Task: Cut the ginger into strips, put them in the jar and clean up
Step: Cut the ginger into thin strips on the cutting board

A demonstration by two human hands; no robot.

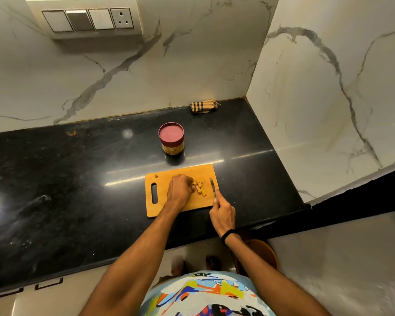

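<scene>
A wooden cutting board point(164, 206) with a handle slot lies on the black counter. Yellow ginger pieces point(201, 189) sit on its right half. My left hand point(180, 189) rests on the board, fingers curled onto the ginger at its left side. My right hand point(222, 213) grips a knife point(212, 187); its blade points away from me, just right of the ginger, apart from it. Behind the board stands a clear jar point(171, 140) with a maroon lid on it and ginger-coloured pieces inside.
A folded striped cloth point(203, 106) lies at the back wall. Marble walls close the counter at the back and right. A small ginger scrap point(156, 176) lies on the board's far left corner. A brown stool point(260, 252) stands below the counter edge.
</scene>
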